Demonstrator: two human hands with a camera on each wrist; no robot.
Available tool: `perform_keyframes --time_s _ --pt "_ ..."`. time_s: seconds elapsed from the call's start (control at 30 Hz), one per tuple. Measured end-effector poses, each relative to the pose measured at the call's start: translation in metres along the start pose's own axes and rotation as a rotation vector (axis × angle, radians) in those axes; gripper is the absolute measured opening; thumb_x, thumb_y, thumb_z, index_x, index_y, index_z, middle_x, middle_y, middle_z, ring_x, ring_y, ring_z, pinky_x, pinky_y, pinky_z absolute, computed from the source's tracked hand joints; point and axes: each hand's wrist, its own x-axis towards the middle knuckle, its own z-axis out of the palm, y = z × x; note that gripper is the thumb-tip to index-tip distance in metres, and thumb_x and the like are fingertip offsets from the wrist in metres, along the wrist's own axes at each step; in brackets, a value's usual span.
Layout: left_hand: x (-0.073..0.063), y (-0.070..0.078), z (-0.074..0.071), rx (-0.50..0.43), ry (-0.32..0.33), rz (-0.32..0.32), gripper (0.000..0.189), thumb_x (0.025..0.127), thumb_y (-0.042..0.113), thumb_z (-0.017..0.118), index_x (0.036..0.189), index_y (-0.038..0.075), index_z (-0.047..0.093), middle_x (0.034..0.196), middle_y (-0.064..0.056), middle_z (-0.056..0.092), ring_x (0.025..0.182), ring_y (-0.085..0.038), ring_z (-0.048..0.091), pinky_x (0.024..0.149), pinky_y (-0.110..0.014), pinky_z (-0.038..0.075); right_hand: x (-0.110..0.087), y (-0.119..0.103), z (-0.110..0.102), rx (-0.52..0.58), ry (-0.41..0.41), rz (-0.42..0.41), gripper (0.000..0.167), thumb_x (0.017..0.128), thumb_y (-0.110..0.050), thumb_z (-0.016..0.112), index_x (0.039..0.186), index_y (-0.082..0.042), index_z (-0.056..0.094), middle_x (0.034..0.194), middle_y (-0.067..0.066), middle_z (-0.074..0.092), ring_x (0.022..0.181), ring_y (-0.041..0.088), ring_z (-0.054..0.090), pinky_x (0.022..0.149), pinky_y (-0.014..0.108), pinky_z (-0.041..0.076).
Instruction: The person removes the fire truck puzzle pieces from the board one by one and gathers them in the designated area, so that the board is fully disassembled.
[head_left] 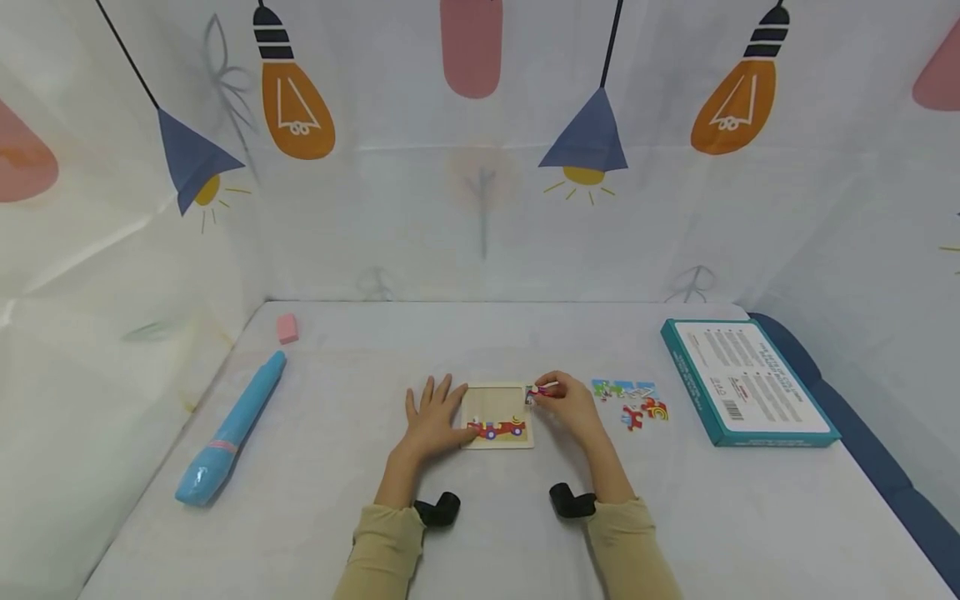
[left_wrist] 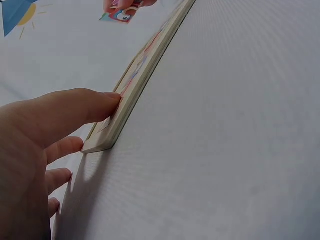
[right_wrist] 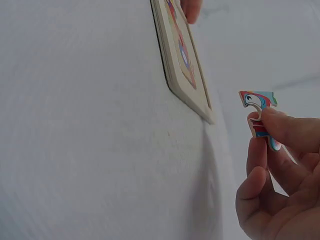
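A shallow wooden puzzle tray (head_left: 495,400) lies flat on the white table in front of the person. Along its bottom sit pieces forming a red car picture (head_left: 506,429); its upper part shows bare wood. The left hand (head_left: 432,429) is spread at the tray's left side, its thumb (left_wrist: 100,102) resting on the near edge area. By the tray's upper right corner, the right hand (head_left: 573,412) pinches a colourful puzzle piece (right_wrist: 259,129) with a printed eye, held above the table between thumb and fingers.
Several loose puzzle pieces (head_left: 626,389) lie right of the right hand. Farther right is a teal-edged box (head_left: 757,375). On the left are a long blue pen-shaped object (head_left: 232,437) and a small pink block (head_left: 287,328). A printed white curtain (head_left: 405,225) stands behind.
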Motion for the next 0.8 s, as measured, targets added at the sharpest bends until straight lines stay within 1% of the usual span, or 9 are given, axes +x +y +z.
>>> perform_keyframes --time_s 0.07,0.13,0.2,0.27,0.33,0.4,0.5,0.6,0.8 --pt "-0.001 0.0 0.0 -0.004 0.002 0.001 0.076 0.074 0.043 0.068 0.139 0.012 0.042 0.15 -0.015 0.025 0.139 -0.04 0.009 0.103 -0.064 -0.006 0.0 0.004 -0.006 0.005 0.01 0.015 0.019 0.084 -0.007 0.065 0.102 -0.006 0.062 0.094 0.012 0.064 0.082 0.022 0.056 0.063 0.027 0.044" --pt "-0.001 0.001 -0.001 -0.007 0.004 0.001 0.076 0.074 0.042 0.068 0.138 0.012 0.043 0.15 -0.015 0.025 0.139 -0.04 0.009 0.103 -0.064 -0.006 0.0 0.009 -0.012 -0.001 0.022 0.031 0.019 0.085 -0.008 0.064 0.104 -0.005 0.062 0.097 0.012 0.063 0.086 0.023 0.056 0.068 0.03 0.045" --pt "-0.001 0.001 0.0 -0.008 0.006 0.002 0.075 0.074 0.042 0.068 0.138 0.012 0.043 0.15 -0.016 0.025 0.139 -0.04 0.009 0.103 -0.064 -0.006 -0.001 0.013 -0.017 -0.006 0.037 0.033 0.02 0.085 -0.008 0.064 0.105 -0.004 0.063 0.101 0.014 0.062 0.091 0.026 0.056 0.074 0.034 0.046" --pt "-0.002 0.0 0.0 -0.008 0.006 0.003 0.076 0.074 0.042 0.068 0.138 0.012 0.043 0.15 -0.016 0.025 0.139 -0.04 0.009 0.103 -0.064 -0.007 -0.003 0.017 -0.023 -0.021 0.049 0.034 0.021 0.085 -0.008 0.063 0.106 -0.003 0.063 0.104 0.015 0.062 0.095 0.028 0.056 0.077 0.037 0.046" --pt "-0.001 -0.001 0.001 -0.007 0.004 0.005 0.076 0.074 0.042 0.068 0.139 0.012 0.043 0.15 -0.016 0.024 0.139 -0.04 0.009 0.103 -0.064 -0.007 -0.004 0.02 -0.029 -0.033 0.059 0.029 0.021 0.086 -0.008 0.062 0.107 -0.002 0.063 0.105 0.016 0.061 0.096 0.03 0.055 0.079 0.038 0.046" --pt "-0.001 -0.001 0.002 -0.007 0.006 0.011 0.076 0.074 0.042 0.068 0.139 0.011 0.043 0.15 -0.016 0.024 0.139 -0.04 0.008 0.103 -0.064 -0.007 -0.006 0.023 -0.034 -0.037 0.063 0.03 0.022 0.087 -0.008 0.06 0.108 -0.001 0.063 0.104 0.018 0.061 0.096 0.03 0.056 0.077 0.036 0.046" --pt "-0.001 -0.002 0.003 -0.002 0.001 0.011 0.077 0.074 0.043 0.068 0.139 0.012 0.042 0.15 -0.016 0.024 0.139 -0.04 0.008 0.103 -0.063 -0.007 -0.007 0.027 -0.043 -0.044 0.064 0.048 0.023 0.088 -0.007 0.058 0.11 0.001 0.062 0.103 0.018 0.061 0.093 0.028 0.055 0.072 0.029 0.045" --pt "-0.001 -0.003 0.003 0.0 0.006 0.014 0.076 0.074 0.044 0.068 0.139 0.012 0.043 0.15 -0.016 0.024 0.139 -0.04 0.008 0.103 -0.064 -0.007 -0.008 0.033 -0.051 -0.053 0.077 0.064 0.025 0.088 -0.007 0.058 0.111 0.003 0.061 0.101 0.019 0.062 0.09 0.026 0.056 0.066 0.024 0.043" --pt "-0.001 -0.002 0.002 -0.015 0.014 0.019 0.076 0.074 0.043 0.068 0.138 0.012 0.043 0.15 -0.016 0.025 0.139 -0.04 0.009 0.103 -0.064 -0.006 -0.011 0.043 -0.067 -0.129 0.115 0.064 0.028 0.084 -0.006 0.063 0.109 0.007 0.061 0.098 0.021 0.063 0.089 0.028 0.059 0.064 0.022 0.044"
